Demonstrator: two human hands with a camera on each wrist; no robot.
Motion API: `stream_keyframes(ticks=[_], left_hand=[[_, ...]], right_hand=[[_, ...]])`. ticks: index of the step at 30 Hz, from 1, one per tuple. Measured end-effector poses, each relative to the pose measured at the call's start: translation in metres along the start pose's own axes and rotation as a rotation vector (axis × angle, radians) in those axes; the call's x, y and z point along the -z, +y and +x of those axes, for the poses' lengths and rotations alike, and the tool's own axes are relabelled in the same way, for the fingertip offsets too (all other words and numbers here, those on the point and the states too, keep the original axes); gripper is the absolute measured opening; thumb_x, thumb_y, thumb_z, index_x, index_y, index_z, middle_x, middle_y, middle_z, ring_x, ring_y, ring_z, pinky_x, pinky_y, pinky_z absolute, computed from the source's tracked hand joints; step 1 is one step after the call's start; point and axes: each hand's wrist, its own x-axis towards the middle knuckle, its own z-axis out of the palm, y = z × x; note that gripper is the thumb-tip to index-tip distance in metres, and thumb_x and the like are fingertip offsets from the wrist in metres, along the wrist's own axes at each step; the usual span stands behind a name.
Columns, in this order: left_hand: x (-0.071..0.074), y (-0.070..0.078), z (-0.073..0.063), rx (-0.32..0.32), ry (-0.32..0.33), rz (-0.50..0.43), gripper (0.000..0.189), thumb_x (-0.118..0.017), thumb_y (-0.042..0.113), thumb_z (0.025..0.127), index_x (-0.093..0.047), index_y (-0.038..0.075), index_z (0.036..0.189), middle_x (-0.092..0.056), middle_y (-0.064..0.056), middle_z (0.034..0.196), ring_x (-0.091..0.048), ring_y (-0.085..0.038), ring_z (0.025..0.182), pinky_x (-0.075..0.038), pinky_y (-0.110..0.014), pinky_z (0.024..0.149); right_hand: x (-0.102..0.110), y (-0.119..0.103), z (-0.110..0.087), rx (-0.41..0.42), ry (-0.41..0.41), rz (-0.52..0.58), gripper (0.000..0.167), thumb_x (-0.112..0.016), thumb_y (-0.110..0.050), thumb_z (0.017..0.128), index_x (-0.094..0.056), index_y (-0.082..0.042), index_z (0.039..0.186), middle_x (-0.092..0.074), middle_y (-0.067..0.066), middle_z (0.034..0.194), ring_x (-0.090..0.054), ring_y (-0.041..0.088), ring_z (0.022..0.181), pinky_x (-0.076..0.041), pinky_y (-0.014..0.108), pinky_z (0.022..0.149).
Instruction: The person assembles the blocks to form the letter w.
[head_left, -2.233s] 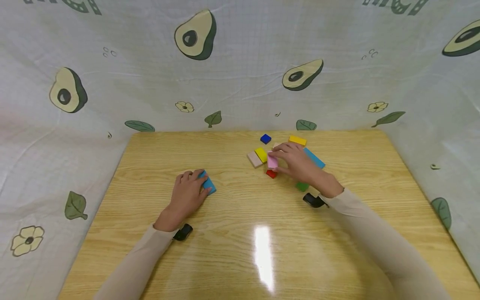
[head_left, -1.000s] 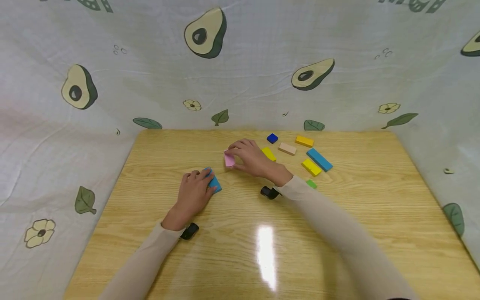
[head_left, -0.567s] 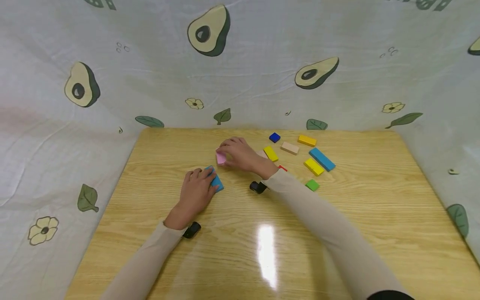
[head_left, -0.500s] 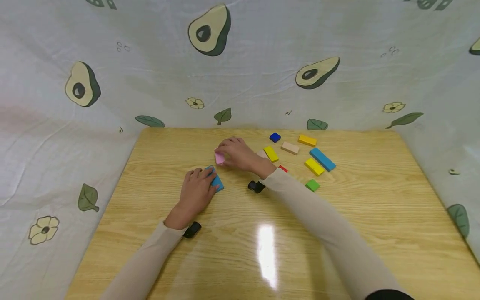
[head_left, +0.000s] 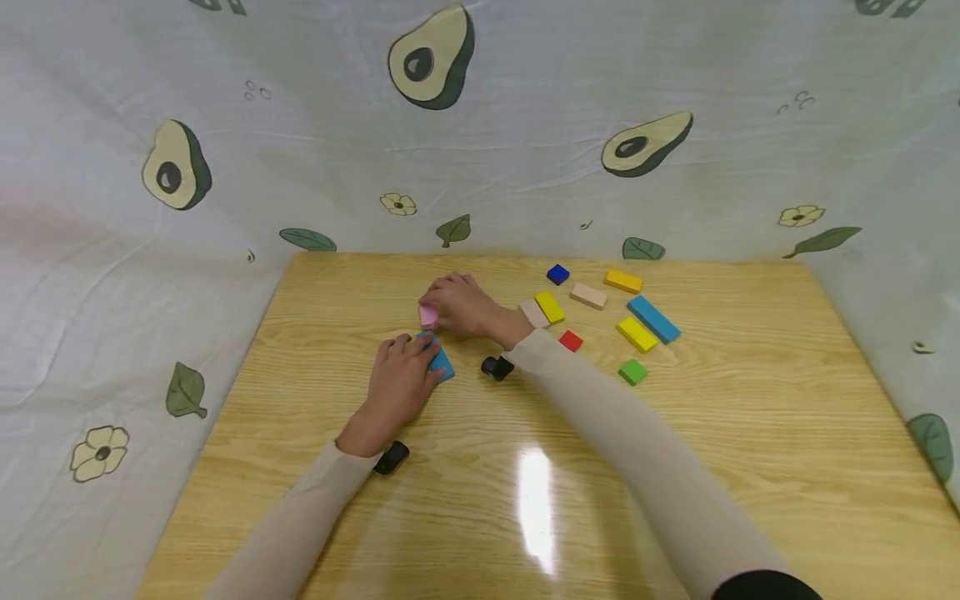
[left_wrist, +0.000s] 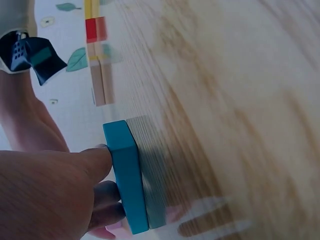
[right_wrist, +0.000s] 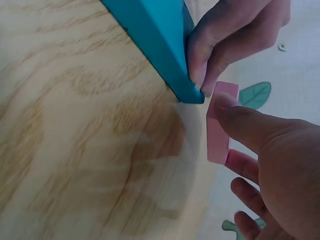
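Observation:
My left hand (head_left: 401,379) grips a flat blue wooden block (head_left: 443,363) lying on the table, thumb at its near end and fingers toward its far end. The left wrist view shows the blue block (left_wrist: 127,175) flat against the tabletop. Just beyond it, my right hand (head_left: 463,307) pinches a small pink block (head_left: 427,316) between thumb and fingers. In the right wrist view the pink block (right_wrist: 218,132) is close to the blue block's end, beside the left fingers (right_wrist: 212,42). Whether the pink block touches the table I cannot tell.
Right of my hands lie a pale block (head_left: 535,313), yellow blocks (head_left: 550,307) (head_left: 636,333), a red block (head_left: 571,341), a green one (head_left: 633,372), a long blue one (head_left: 654,319), a beige one (head_left: 588,296), an orange one (head_left: 623,281) and a dark blue one (head_left: 558,274).
My right hand has carried the pink block leftward from the loose blocks to the far end of the blue block. The left hand has stayed on the blue block. The head view has shifted slightly.

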Motion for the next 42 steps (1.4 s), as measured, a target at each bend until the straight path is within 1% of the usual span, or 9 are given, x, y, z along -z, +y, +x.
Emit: stream_keyframes(ticks=[6,9,15,19,23,27,32,38,42], left_hand=[[-0.001,0.002,0.002,-0.007,0.008,0.002,0.052,-0.072,0.036,0.102,-0.067,0.005,0.143,-0.061,-0.013,0.150,-0.053,-0.043,0.134,-0.041,-0.058,0.113],[-0.001,0.003,0.002,-0.008,-0.004,-0.002,0.053,-0.071,0.036,0.103,-0.065,0.005,0.145,-0.060,-0.012,0.151,-0.053,-0.042,0.135,-0.041,-0.058,0.114],[-0.003,0.005,0.004,-0.018,-0.004,-0.008,0.053,-0.071,0.037,0.103,-0.064,0.007,0.146,-0.060,-0.011,0.152,-0.053,-0.040,0.136,-0.041,-0.059,0.114],[-0.003,0.005,0.003,-0.013,-0.002,-0.003,0.054,-0.071,0.037,0.102,-0.064,0.007,0.147,-0.060,-0.011,0.152,-0.052,-0.040,0.136,-0.041,-0.059,0.114],[-0.003,0.005,0.002,-0.008,-0.004,0.001,0.054,-0.071,0.037,0.103,-0.064,0.006,0.147,-0.059,-0.011,0.153,-0.052,-0.041,0.136,-0.041,-0.058,0.115],[-0.002,0.005,0.001,-0.008,0.006,0.003,0.054,-0.071,0.037,0.102,-0.065,0.006,0.146,-0.059,-0.012,0.153,-0.053,-0.042,0.134,-0.041,-0.058,0.114],[-0.002,0.005,0.001,-0.005,0.011,0.003,0.054,-0.071,0.037,0.102,-0.065,0.006,0.146,-0.059,-0.012,0.153,-0.053,-0.042,0.135,-0.041,-0.058,0.114],[-0.001,0.003,0.000,-0.005,0.021,0.005,0.053,-0.072,0.036,0.102,-0.066,0.006,0.145,-0.060,-0.012,0.152,-0.054,-0.042,0.133,-0.042,-0.058,0.112],[0.000,0.001,0.000,0.000,0.013,-0.010,0.053,-0.072,0.035,0.102,-0.065,0.006,0.146,-0.059,-0.013,0.153,-0.053,-0.041,0.133,-0.042,-0.058,0.112]], right_hand=[[-0.004,0.000,0.007,-0.006,-0.030,0.012,0.048,-0.073,-0.029,0.103,-0.065,-0.013,0.147,-0.059,0.009,0.150,-0.044,0.034,0.145,-0.032,0.057,0.122],[-0.007,0.000,0.009,-0.003,-0.054,0.018,0.046,-0.071,-0.028,0.104,-0.065,-0.014,0.148,-0.059,0.009,0.152,-0.044,0.034,0.144,-0.034,0.058,0.121],[-0.011,0.001,0.012,-0.005,-0.095,0.042,0.045,-0.067,-0.029,0.107,-0.063,-0.015,0.150,-0.056,0.009,0.155,-0.043,0.035,0.146,-0.032,0.060,0.121],[-0.011,0.000,0.011,-0.003,-0.096,0.067,0.045,-0.065,-0.029,0.107,-0.063,-0.016,0.150,-0.055,0.009,0.157,-0.042,0.036,0.147,-0.032,0.059,0.122],[-0.011,0.000,0.011,-0.011,-0.101,0.088,0.044,-0.061,-0.030,0.110,-0.061,-0.017,0.151,-0.051,0.009,0.160,-0.041,0.036,0.148,-0.031,0.058,0.123],[-0.012,0.001,0.012,-0.015,-0.111,0.080,0.043,-0.057,-0.025,0.111,-0.059,-0.017,0.153,-0.049,0.008,0.162,-0.039,0.035,0.150,-0.030,0.057,0.123],[-0.013,0.003,0.014,-0.003,-0.113,0.038,0.043,-0.057,-0.022,0.111,-0.059,-0.019,0.154,-0.049,0.006,0.162,-0.039,0.035,0.150,-0.031,0.057,0.123],[-0.013,0.002,0.013,0.000,-0.096,0.085,0.043,-0.059,-0.021,0.110,-0.059,-0.019,0.153,-0.049,0.007,0.162,-0.040,0.034,0.149,-0.031,0.056,0.123],[-0.013,0.000,0.014,0.021,-0.092,0.111,0.042,-0.060,-0.018,0.110,-0.059,-0.018,0.152,-0.048,0.007,0.163,-0.040,0.034,0.150,-0.031,0.056,0.123]])
